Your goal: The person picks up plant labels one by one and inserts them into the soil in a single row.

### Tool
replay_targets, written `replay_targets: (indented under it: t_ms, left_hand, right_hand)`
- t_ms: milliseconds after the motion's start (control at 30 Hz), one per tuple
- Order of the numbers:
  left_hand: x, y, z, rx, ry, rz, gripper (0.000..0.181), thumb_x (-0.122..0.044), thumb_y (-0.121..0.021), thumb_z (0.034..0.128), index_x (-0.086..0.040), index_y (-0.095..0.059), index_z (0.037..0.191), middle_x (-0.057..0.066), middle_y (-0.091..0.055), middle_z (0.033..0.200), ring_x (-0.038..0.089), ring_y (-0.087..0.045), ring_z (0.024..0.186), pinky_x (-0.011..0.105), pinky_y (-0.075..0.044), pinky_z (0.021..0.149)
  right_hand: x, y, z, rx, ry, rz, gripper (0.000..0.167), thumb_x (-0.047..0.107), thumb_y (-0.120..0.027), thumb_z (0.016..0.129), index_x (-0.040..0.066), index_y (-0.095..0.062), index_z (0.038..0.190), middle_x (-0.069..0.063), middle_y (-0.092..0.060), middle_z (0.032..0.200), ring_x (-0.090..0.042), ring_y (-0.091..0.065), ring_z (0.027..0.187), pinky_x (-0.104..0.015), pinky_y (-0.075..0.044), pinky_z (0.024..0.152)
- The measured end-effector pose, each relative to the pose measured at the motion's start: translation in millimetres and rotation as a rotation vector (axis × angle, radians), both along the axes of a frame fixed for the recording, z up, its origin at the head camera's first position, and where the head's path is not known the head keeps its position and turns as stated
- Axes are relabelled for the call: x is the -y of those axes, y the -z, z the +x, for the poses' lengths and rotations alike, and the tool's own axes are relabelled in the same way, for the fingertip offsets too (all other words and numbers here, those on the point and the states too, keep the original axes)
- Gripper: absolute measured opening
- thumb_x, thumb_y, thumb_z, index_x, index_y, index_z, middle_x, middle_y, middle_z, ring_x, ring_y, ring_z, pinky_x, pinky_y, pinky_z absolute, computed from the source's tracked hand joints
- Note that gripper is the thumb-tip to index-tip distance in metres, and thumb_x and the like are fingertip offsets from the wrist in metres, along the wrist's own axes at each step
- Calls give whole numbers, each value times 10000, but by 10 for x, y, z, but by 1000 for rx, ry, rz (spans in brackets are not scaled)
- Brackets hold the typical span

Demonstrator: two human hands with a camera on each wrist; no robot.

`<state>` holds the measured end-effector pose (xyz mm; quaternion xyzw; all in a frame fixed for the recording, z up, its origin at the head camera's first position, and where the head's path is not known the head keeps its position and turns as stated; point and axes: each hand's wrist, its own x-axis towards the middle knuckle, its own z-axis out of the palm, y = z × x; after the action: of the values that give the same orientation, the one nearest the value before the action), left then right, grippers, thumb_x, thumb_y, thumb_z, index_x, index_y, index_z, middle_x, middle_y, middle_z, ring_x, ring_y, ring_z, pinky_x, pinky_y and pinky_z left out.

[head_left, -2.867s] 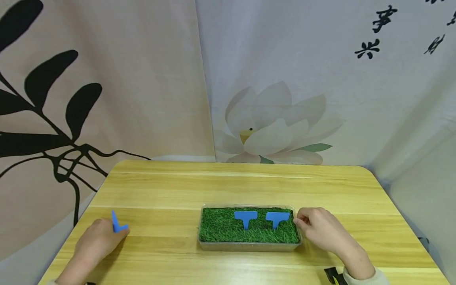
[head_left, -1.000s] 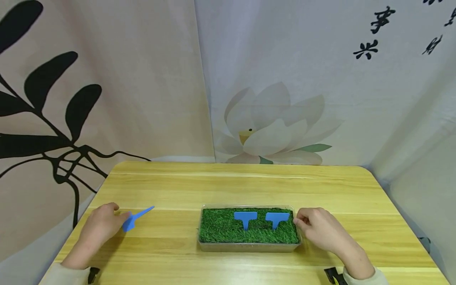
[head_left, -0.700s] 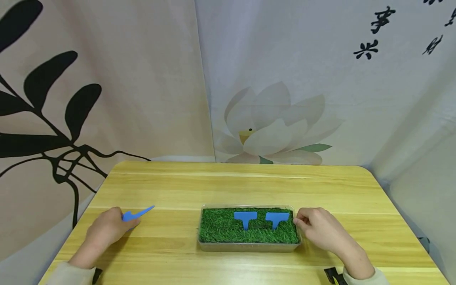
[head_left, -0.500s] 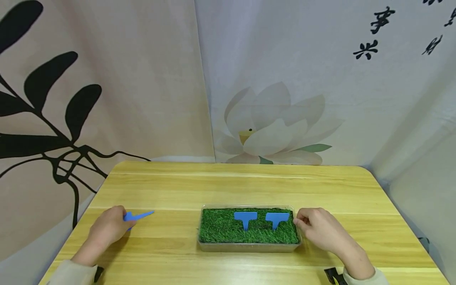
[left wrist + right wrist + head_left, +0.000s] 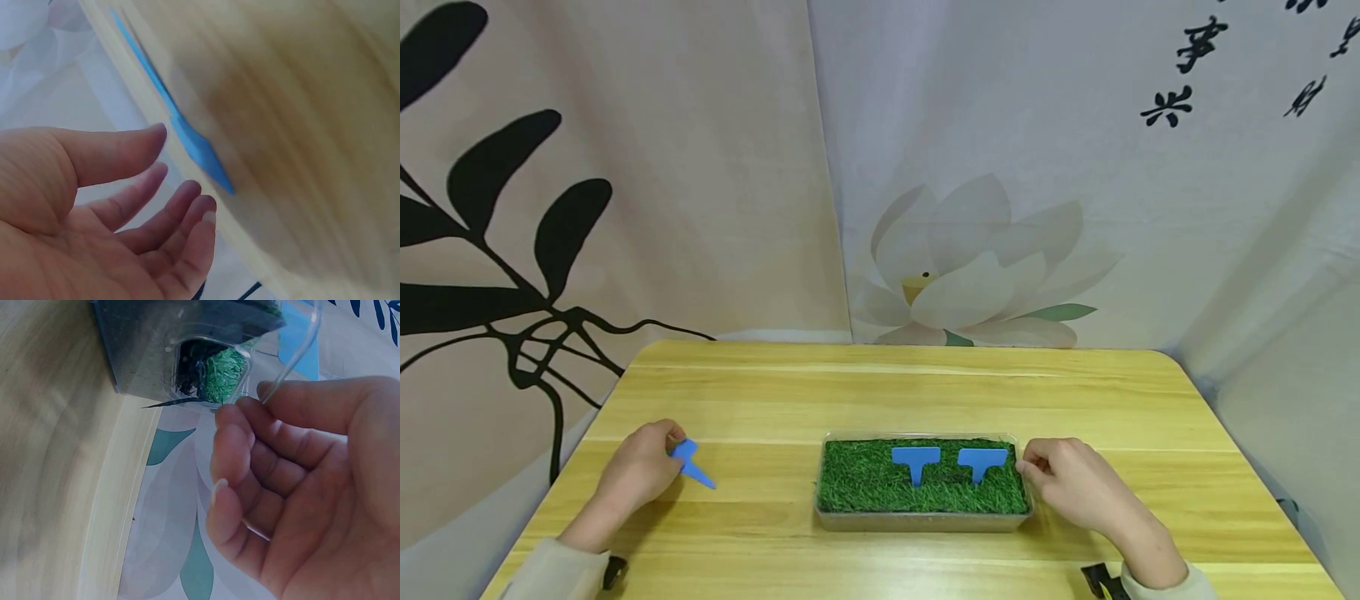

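A loose blue T-shaped plant label [image 5: 697, 473] lies at the left of the table, its pointed stem towards the lower right in the head view. My left hand [image 5: 638, 467] is right beside its wide end. In the left wrist view the thumb and fingers stand apart, and the label [image 5: 194, 144] lies just beyond them. My right hand [image 5: 1078, 479] pinches the right end of a clear plastic box [image 5: 925, 522] between thumb and index finger at the rim. Artificial grass [image 5: 857, 475] fills the box. Two blue plant labels, one left [image 5: 916, 456] and one right [image 5: 982, 457], stand upright in it.
The wooden table [image 5: 760, 400] carries the box near its middle. Behind it hangs a printed curtain [image 5: 737, 208] with a lotus, dark leaves and writing. Dark straps show at both wrists, by the pale sleeves.
The loose plant label has turned from its stem pointing right and slightly up to pointing lower right. My left hand has shifted a little right. The right hand and box have stayed put.
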<state>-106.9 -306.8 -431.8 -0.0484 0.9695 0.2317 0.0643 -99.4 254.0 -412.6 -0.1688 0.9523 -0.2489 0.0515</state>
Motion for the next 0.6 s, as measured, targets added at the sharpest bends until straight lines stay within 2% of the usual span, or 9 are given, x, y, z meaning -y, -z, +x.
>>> replay_targets:
  t_ms: [133,200,300,433,600]
  left_hand:
    - [34,-28,-1,-6,-3,-35,455,-136,-798,918,141,-609,1226,307,-692,1083,430,-667,929,521,-539,709]
    - [57,-45,-13,16,-6,-47,522,-204,-819,914,148,-605,1234,332,-679,1128,436,-656,951,533,-532,727]
    - [86,-60,-23,67,-14,-50,567,-246,-822,916,162,-600,1242,358,-648,1188,386,-629,905,478,-521,699]
    - [102,-53,-28,112,-13,-37,555,-256,-816,923,164,-606,1218,332,-661,1147,316,-599,841,403,-492,653]
    - [99,-24,-41,124,-11,-32,421,-230,-823,914,101,-638,1097,217,-695,1008,297,-593,812,391,-471,646]
  right_hand:
    - [-4,7,-12,9,1,-1,230,158,-708,1003,208,-643,788,113,-472,629,-47,-393,563,-260,-350,580]
    - [-7,6,-14,8,4,-1,230,160,-708,1003,209,-644,788,113,-468,624,-44,-387,558,-258,-346,579]
    - [-8,7,-14,5,1,-4,229,165,-709,1004,210,-647,789,116,-473,625,-44,-388,557,-259,-346,579]
    - [-9,13,-10,-1,-8,-7,222,166,-709,1006,208,-649,796,117,-481,635,-46,-396,566,-266,-350,582]
    - [-2,8,-8,-7,-6,-4,215,157,-713,1000,215,-658,800,129,-499,647,-44,-419,579,-267,-367,597]
